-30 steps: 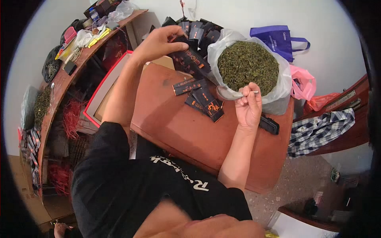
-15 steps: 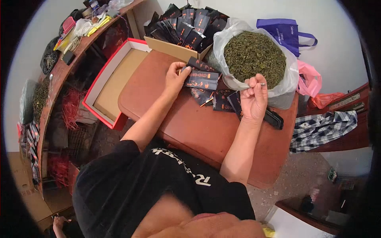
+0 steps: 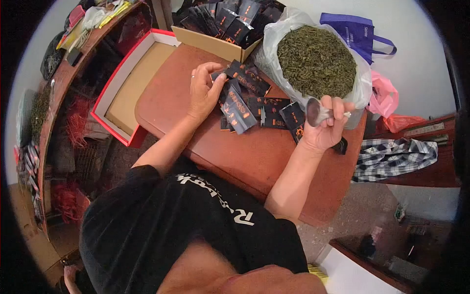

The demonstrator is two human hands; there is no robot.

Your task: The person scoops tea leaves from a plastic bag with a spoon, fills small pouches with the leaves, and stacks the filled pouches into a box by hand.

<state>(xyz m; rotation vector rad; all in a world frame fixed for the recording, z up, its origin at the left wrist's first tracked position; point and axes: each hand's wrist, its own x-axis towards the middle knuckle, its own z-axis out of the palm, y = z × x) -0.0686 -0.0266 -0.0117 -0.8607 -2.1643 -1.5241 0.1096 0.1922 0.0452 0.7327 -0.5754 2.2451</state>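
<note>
My left hand (image 3: 204, 93) pinches the top end of a black packet (image 3: 238, 109) with orange print, which slants down to the right over the table. My right hand (image 3: 329, 125) is closed around a metal spoon (image 3: 315, 112), its bowl by the thumb and the handle end showing past the fingers. Beneath and beside the held packet lie several more black packets (image 3: 275, 116). Just beyond my right hand stands a clear plastic bag (image 3: 270, 51) filled with dried green leaves (image 3: 317, 61).
A cardboard box (image 3: 208, 43) of black packets sits at the table's far edge. Left of the brown table (image 3: 166, 105) is a red-rimmed open box (image 3: 98, 105). Blue (image 3: 346, 32) and pink bags (image 3: 384, 93) are at the right. Another person's hand (image 3: 72, 273) shows at lower left.
The packet in my left hand has swung from lying crosswise to slanting downward. My right hand has turned the spoon so its bowl faces up toward me. The whole view has shifted slightly.
</note>
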